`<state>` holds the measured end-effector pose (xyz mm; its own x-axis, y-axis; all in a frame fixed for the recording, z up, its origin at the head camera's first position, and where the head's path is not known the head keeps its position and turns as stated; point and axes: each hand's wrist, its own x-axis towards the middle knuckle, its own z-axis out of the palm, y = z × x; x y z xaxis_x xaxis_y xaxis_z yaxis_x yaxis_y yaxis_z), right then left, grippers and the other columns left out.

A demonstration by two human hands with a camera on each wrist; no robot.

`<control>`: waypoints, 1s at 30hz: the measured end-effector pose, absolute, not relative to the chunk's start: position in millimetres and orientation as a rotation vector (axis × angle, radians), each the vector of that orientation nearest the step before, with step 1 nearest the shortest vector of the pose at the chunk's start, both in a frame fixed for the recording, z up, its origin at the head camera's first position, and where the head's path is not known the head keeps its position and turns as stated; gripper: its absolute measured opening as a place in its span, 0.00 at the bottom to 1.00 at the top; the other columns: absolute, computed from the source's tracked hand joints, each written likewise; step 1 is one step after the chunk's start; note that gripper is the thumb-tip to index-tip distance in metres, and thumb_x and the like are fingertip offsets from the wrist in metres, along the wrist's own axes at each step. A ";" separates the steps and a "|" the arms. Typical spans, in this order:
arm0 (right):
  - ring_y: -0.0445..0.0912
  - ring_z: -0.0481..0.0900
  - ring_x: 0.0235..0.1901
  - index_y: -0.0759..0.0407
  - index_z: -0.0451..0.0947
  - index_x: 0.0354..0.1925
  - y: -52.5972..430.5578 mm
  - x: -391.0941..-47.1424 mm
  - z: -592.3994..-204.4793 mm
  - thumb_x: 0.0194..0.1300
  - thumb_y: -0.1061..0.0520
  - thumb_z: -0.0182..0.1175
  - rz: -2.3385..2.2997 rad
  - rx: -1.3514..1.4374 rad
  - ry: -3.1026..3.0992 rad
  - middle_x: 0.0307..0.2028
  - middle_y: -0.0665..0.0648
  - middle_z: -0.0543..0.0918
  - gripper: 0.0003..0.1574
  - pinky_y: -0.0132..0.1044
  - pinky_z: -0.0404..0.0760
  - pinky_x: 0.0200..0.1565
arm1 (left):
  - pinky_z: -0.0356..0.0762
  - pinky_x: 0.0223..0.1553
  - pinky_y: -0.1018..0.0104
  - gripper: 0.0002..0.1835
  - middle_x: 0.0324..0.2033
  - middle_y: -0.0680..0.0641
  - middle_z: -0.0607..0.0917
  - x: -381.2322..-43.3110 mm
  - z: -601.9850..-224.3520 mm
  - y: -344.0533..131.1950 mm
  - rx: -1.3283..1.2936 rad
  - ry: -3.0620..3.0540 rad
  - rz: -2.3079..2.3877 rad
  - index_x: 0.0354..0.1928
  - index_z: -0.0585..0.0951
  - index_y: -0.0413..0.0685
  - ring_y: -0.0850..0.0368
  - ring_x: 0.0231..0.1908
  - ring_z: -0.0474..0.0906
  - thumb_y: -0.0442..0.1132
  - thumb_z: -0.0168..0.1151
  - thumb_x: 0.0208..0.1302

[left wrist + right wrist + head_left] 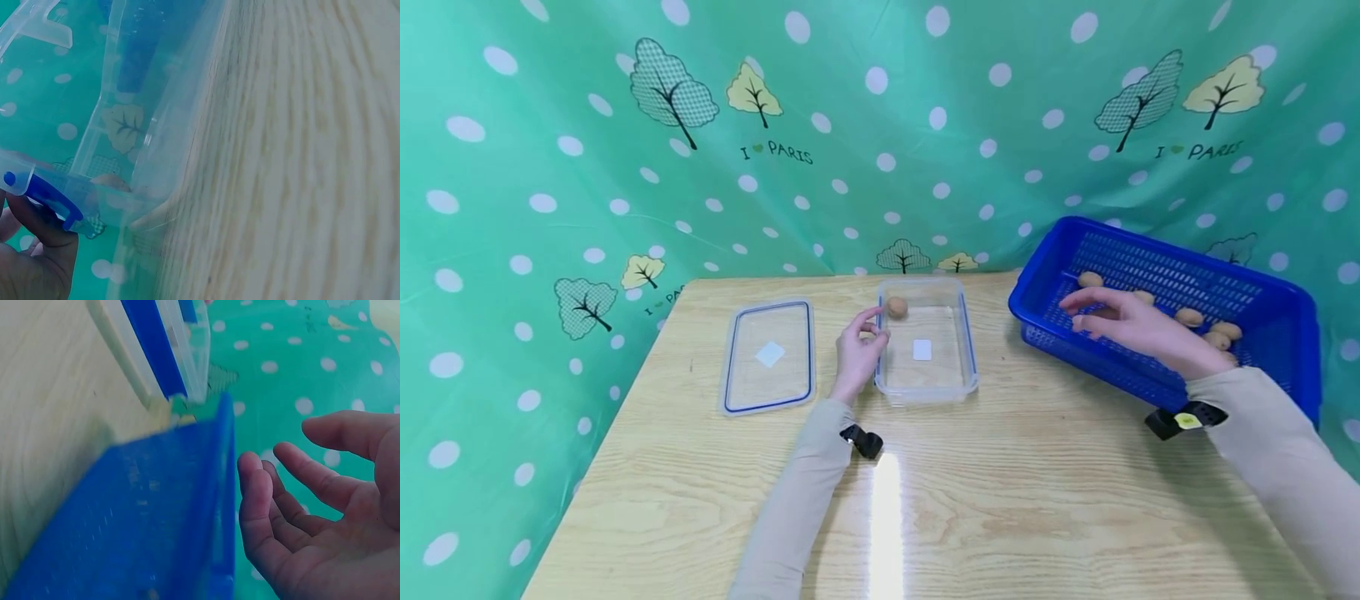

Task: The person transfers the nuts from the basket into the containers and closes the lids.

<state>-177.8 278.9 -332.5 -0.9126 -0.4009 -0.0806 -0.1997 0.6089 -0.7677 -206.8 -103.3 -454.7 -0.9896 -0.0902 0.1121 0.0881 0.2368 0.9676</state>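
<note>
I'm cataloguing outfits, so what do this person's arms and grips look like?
The left sleeve and right sleeve are plain, pale greyish beige. The left wrist device and right wrist device are black, the latter with a yellow-green mark. Left grip and right grip are ungloved.

The left hand (40,262), at lower left, grips a transparent container (87,140) at its edge, beside a curved blue strip (53,199). The container stands on the wood-grain surface (300,150), which fills the right side. Green dotted cloth (34,103) with a leafy tree print backs the scene. A blurred blue shape (142,53) shows through the clear wall; its identity is indeterminable.
</note>
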 end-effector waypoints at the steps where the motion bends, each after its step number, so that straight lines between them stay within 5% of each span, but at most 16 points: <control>1: 0.41 0.79 0.44 0.67 0.66 0.63 282.7 -178.1 -330.7 0.74 0.55 0.50 -1.180 -0.473 2.603 0.58 0.67 0.71 0.25 0.35 0.79 0.42 | 0.62 0.15 0.74 0.24 0.35 0.48 0.76 -207.0 -454.8 -103.4 0.000 -2.354 -1.852 0.61 0.77 0.46 0.67 0.14 0.60 0.31 0.61 0.61; 12: 0.34 0.77 0.41 0.63 0.65 0.64 318.0 -179.9 -307.5 0.76 0.52 0.47 -1.049 -0.354 2.717 0.50 0.60 0.77 0.25 0.30 0.78 0.38 | 0.62 0.15 0.75 0.23 0.34 0.49 0.77 -207.3 -455.0 -103.2 -0.001 -2.341 -1.851 0.60 0.78 0.48 0.67 0.14 0.61 0.31 0.62 0.62; 21: 0.30 0.73 0.40 0.63 0.64 0.66 347.6 -186.5 -307.5 0.75 0.43 0.44 -0.917 -0.281 2.732 0.60 0.66 0.70 0.32 0.32 0.75 0.37 | 0.61 0.16 0.75 0.22 0.33 0.49 0.77 -207.1 -455.3 -102.3 -0.003 -2.303 -1.883 0.60 0.78 0.47 0.67 0.14 0.60 0.30 0.62 0.62; 30: 0.27 0.74 0.40 0.67 0.65 0.64 378.9 -201.4 -318.7 0.76 0.47 0.44 -0.920 -0.288 2.755 0.53 0.59 0.75 0.30 0.25 0.73 0.37 | 0.60 0.15 0.76 0.23 0.33 0.48 0.76 -207.1 -454.7 -102.8 -0.005 -2.297 -1.912 0.60 0.78 0.45 0.67 0.14 0.59 0.30 0.61 0.62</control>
